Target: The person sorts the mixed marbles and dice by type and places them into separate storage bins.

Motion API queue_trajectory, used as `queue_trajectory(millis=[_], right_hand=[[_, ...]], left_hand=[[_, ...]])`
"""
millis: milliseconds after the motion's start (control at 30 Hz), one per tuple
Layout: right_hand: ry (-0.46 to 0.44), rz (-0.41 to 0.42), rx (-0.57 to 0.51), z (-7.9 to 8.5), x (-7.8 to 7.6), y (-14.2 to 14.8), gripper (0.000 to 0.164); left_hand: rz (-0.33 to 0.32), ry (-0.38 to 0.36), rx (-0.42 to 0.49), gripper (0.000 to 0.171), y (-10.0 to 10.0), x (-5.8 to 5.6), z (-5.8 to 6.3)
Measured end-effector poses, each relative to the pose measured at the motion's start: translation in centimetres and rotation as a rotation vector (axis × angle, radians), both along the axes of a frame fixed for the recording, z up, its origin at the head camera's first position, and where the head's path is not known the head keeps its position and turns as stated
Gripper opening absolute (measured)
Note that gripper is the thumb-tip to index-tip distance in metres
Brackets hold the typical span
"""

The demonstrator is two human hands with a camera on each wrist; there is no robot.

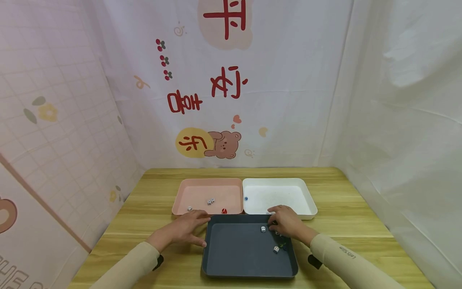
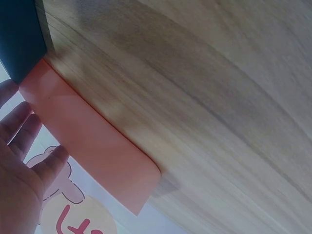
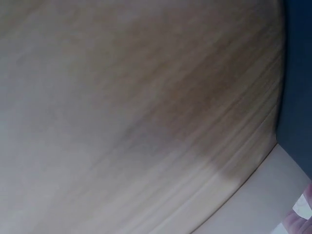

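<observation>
White die (image 1: 263, 229), in dark tray (image 1: 242, 255): just left of nearer right hand (image 1: 287, 222), grip unclear; left hand (image 1: 183, 228), fingers apart.

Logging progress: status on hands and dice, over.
Left hand at left edge of gray tray. Right hand over far right corner, grip unclear. Dice inside, partly screened by right hand.

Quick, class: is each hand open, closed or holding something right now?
Left hand: open, at the dark tray's left edge, holding nothing.
Right hand: over the tray's right side; whether it's holding anything cannot be told.
</observation>
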State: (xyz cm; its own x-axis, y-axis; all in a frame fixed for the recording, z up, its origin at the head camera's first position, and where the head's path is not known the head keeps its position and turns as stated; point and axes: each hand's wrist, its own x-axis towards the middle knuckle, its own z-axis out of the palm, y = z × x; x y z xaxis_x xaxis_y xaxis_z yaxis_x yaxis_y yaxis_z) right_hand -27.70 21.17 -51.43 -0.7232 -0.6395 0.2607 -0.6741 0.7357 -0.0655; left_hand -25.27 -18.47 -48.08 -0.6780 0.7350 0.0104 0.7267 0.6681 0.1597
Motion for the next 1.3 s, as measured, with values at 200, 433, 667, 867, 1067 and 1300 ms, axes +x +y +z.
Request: queue_trajectory(millis=[200,433,667,867,1067,1300], right_hand=[[-0.002,0.001,-0.01,0.2,-0.1,0.0,0.01],[-0.02,0.021,-0.04,0.6,-0.1,-0.3,0.009],[-0.02,0.028,-0.071,1.0,0.0,-0.7,0.007],[-0.022,0.007,-0.082,1.4,-0.1,-1.0,0.007],[-0.028,-0.013,-0.094,1.7,-0.4,-1.2,0.009],[-0.042,-0.04,-0.103,1.9,-0.6,-1.4,0.009]], left_hand=[[0.004,0.004,0.001,0.087,0.0,0.1,0.1],[-0.005,0.013,0.008,0.087,0.0,0.1,0.2],[-0.001,0.007,0.003,0.087,0.0,0.0,0.1],[-0.008,0.013,0.005,0.087,-0.1,0.0,0.1],[-0.011,0.01,0.0,0.088,-0.1,-0.1,0.0],[-0.016,0.008,0.006,0.087,-0.1,-0.1,0.0]])
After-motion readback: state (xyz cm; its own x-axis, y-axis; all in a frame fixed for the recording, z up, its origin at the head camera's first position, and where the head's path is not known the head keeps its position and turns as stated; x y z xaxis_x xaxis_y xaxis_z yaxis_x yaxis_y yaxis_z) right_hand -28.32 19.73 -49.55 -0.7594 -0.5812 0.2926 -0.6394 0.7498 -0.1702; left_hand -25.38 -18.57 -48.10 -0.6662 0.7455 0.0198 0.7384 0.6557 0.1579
